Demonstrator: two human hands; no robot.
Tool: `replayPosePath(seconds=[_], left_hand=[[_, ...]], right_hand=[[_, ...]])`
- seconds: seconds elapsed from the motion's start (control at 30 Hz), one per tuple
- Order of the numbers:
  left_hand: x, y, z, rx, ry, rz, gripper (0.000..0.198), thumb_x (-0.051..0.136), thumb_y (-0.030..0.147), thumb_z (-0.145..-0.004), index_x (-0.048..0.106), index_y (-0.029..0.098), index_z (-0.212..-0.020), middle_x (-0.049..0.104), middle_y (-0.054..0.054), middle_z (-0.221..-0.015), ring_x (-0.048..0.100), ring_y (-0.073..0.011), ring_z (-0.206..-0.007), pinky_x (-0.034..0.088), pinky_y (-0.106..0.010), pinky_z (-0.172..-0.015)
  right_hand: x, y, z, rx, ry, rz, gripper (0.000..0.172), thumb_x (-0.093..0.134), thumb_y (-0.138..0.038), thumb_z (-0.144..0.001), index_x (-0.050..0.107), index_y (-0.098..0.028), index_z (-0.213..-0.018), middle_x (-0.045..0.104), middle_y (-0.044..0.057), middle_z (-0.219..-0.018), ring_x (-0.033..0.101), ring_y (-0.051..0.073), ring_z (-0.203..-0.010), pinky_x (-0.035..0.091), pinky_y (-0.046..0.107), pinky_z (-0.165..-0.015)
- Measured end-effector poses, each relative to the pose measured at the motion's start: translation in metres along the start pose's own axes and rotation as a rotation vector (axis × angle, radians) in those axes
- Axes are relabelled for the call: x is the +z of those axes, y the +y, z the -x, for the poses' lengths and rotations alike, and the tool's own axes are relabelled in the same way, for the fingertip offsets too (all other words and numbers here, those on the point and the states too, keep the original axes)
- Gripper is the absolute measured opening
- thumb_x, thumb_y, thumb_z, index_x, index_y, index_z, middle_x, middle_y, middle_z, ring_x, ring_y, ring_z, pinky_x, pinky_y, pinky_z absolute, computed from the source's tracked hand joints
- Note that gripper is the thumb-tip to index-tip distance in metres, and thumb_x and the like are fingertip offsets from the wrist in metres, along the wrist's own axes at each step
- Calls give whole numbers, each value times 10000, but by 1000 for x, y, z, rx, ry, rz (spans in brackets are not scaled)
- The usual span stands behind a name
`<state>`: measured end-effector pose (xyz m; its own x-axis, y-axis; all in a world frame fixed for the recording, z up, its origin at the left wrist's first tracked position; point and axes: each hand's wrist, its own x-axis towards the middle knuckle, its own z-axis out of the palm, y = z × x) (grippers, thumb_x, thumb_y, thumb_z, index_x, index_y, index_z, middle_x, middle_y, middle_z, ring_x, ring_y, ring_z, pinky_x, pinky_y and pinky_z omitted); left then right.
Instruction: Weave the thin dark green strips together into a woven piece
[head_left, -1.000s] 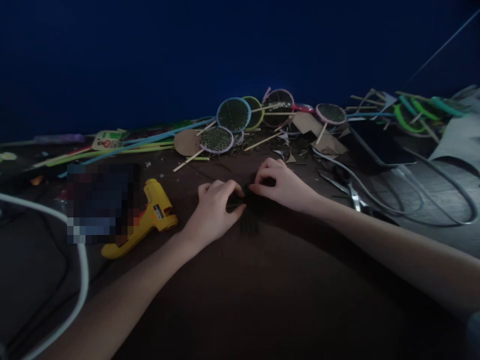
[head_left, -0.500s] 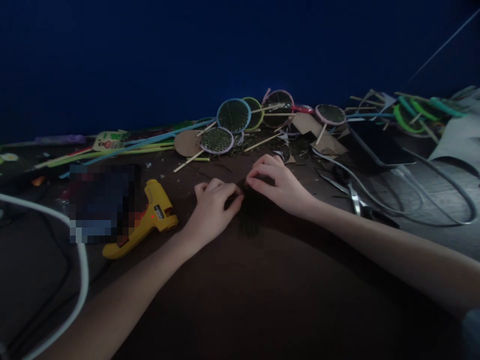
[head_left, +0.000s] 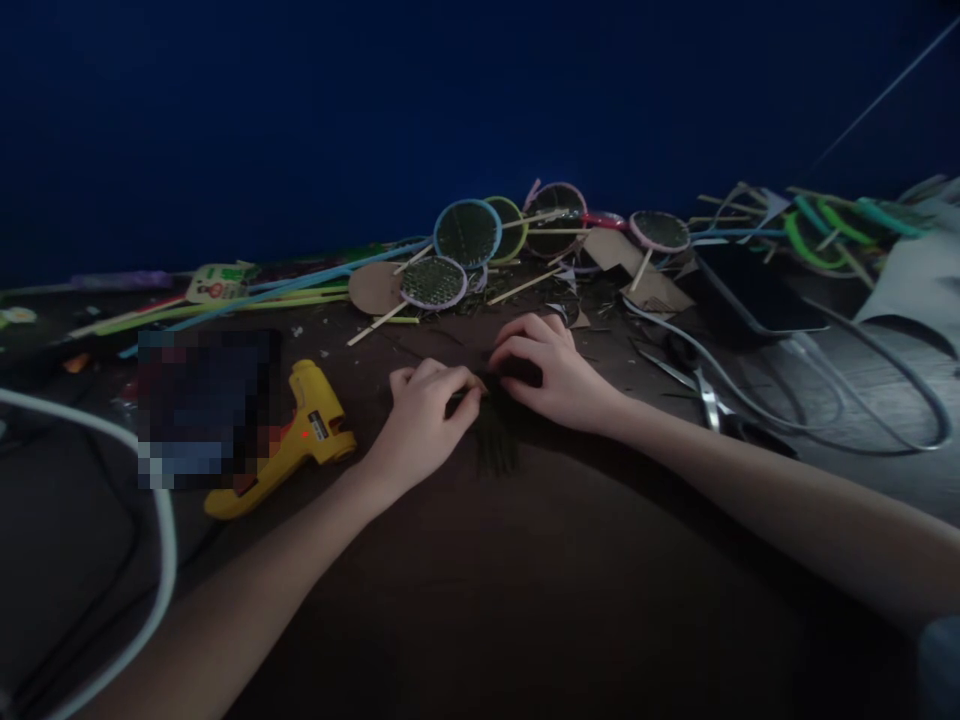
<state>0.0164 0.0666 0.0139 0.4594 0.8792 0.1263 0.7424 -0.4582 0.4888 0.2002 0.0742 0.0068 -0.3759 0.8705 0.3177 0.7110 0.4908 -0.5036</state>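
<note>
In the middle of the table, my left hand is closed in a pinch, thumb against forefinger, at the upper end of a small bunch of thin dark green strips. My right hand is beside it with curled fingers, its thumb and fingertips at the same upper end, where deep shadow hides the exact grip. The strips fan out below the fingertips toward me. They look like cut leaves or grass, but the dark hides their detail.
Left of my hands lies a yellow glue gun, with a white cable nearby. Scissors and a phone on a cord lie to the right. Small round woven fans, sticks and cardboard pieces line the back.
My right hand has shifted slightly left and down, its thumb further from its forefinger. The green strips show more clearly below the fingers. My left hand has barely moved.
</note>
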Motion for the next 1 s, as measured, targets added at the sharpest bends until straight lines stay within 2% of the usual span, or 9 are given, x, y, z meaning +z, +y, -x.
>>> replayPosePath(seconds=[0.23,0.4,0.53,0.63,0.8,0.9,1.0], left_hand=[[-1,1,0,-18,0,-20,134,465,182,-856,580,197,-788,604,-1,-829,538,-194,-898,300,-361,-825],[0,0,-1,-20,7,-18,134,463,198,-861,586,195,-809,606,-5,-837,540,-198,-911,304,-362,-829],[0,0,0,-13,14,-6,146,450,215,-873,593,206,-844,609,-11,-852,538,-202,-925,302,-366,-830],[0,1,1,-6,6,-6,154,433,228,-883,586,216,-863,601,-7,-837,537,-198,-910,298,-368,-825],[-3,2,2,4,-35,-7,121,476,220,-843,572,240,-914,625,7,-902,519,-201,-935,287,-376,-841],[-2,1,2,28,-47,-10,156,501,224,-824,580,251,-956,644,7,-971,500,-215,-992,274,-386,-854],[-1,1,1,42,-67,-25,188,511,217,-816,590,245,-984,653,2,-1009,485,-226,-1027,264,-394,-866]], right_hand=[[-3,-1,1,-124,7,-88,108,526,-127,-761,586,-199,-815,587,62,-1072,458,230,-1028,331,393,-861],[-2,1,1,-120,-1,-179,20,582,-171,-772,575,-190,-770,636,29,-838,533,193,-895,354,363,-819],[-2,4,2,-150,29,-229,42,605,-165,-758,574,-193,-761,619,15,-804,545,168,-839,375,339,-805],[-3,5,4,-237,38,-202,39,614,-164,-760,588,-191,-767,613,14,-783,544,160,-827,375,323,-776],[-3,2,5,-385,112,-25,76,573,-174,-804,620,-194,-748,612,32,-749,552,170,-808,359,337,-724],[-3,1,5,-432,166,65,109,555,-167,-816,632,-194,-743,627,50,-791,563,195,-890,350,359,-742],[-4,1,6,-428,183,35,88,557,-177,-813,621,-192,-755,629,48,-790,561,195,-894,356,354,-751]])
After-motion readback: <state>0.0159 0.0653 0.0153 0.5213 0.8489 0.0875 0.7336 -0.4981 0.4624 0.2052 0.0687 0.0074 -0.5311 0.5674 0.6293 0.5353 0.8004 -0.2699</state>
